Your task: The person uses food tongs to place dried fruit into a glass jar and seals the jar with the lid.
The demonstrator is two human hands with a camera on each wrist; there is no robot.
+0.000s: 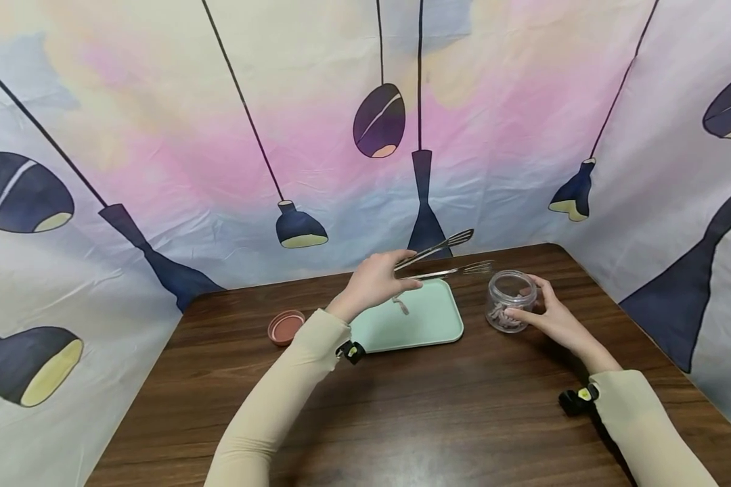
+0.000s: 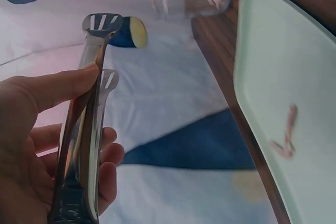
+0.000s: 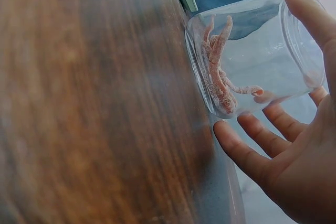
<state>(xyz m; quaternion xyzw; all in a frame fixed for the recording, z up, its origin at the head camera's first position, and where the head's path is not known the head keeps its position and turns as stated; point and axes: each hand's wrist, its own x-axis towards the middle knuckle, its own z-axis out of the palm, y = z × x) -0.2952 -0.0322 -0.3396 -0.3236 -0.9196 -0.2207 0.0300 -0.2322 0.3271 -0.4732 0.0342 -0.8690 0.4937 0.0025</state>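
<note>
My left hand [image 1: 371, 283] grips a pair of metal tongs [image 1: 441, 247] above the pale green tray [image 1: 429, 325]. The slotted tips stand apart with nothing between them and point right, towards a clear jar [image 1: 512, 287]. Around the upright jar are the thumb and fingers of my right hand [image 1: 557, 323], holding it on the table. Pinkish, powdery dried strips [image 3: 218, 66] lie in the bottom of the jar in the right wrist view. One small bent strip [image 2: 289, 132] of the same kind rests on the tray.
A reddish-brown round lid [image 1: 286, 327] lies left of the tray, close to my left sleeve. All this is on a dark wooden table [image 1: 420, 419]. A cloth [image 1: 219, 135] printed with lamps hangs behind the table's far edge.
</note>
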